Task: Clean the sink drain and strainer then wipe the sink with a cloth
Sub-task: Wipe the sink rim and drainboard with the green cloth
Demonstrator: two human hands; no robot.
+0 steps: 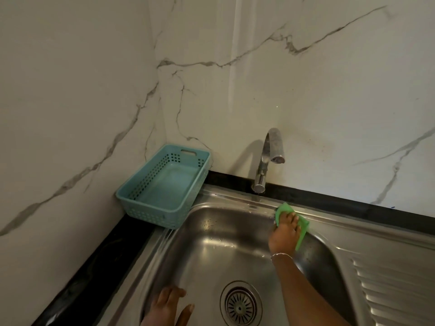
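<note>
Head view: your right hand (283,234) presses the green cloth (304,228) onto the back rim of the sink (211,243), just right of the faucet (268,158), grip wide, fingers spread flat; your left hand (168,307) rests on the near left rim, grip wide, holding nothing; the strainer (240,307) sits in the drain; a teal basket (150,215) stands on the black table (94,267).

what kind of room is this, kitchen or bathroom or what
Most likely a home kitchen: a stainless steel sink with a ribbed drainboard is set in a dark countertop, a tap stands behind it, and marble-look panels cover the corner walls.
</note>
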